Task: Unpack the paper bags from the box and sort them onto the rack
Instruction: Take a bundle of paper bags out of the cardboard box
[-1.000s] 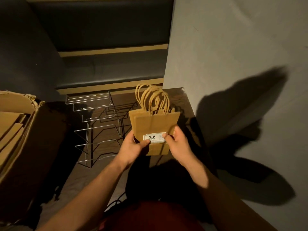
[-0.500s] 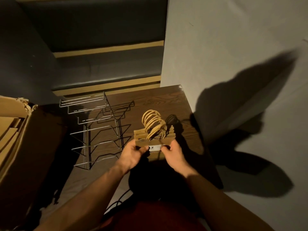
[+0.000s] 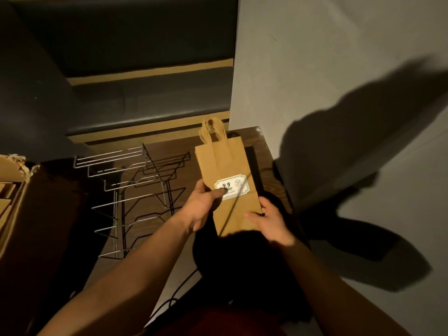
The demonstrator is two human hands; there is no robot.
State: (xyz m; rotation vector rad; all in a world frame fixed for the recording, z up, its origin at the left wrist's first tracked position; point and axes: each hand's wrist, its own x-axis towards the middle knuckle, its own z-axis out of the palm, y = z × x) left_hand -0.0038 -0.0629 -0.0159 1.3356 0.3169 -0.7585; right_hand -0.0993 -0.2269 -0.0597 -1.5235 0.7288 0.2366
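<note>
I have the stack of paper bags (image 3: 224, 166) held flat above the right part of the worktop (image 3: 266, 163), face toward me, the twisted paper handles (image 3: 212, 132) pointing away toward the far edge. A white label (image 3: 233, 189) sits on the front bag, printed with what reads as "99"; the smaller print I cannot make out. My left hand (image 3: 203, 204) grips the left edge of the stack, thumb laid across the label's near corner and fingers tucked behind. My right hand (image 3: 271, 221) holds the lower right corner, thumb on the front face, fingers curled around behind. I cannot tell how many bags are in the stack from this angle.

Just left of the bags stands the wire rack (image 3: 121, 190), its stepped tiers bare, throwing a sharp shadow on the dark wood. Further left, at the frame's edge, is the cardboard box (image 3: 31, 214) with a torn flap and flat brown sheets showing inside. A grey wall (image 3: 315, 69) runs along the right, carrying my shadow.
</note>
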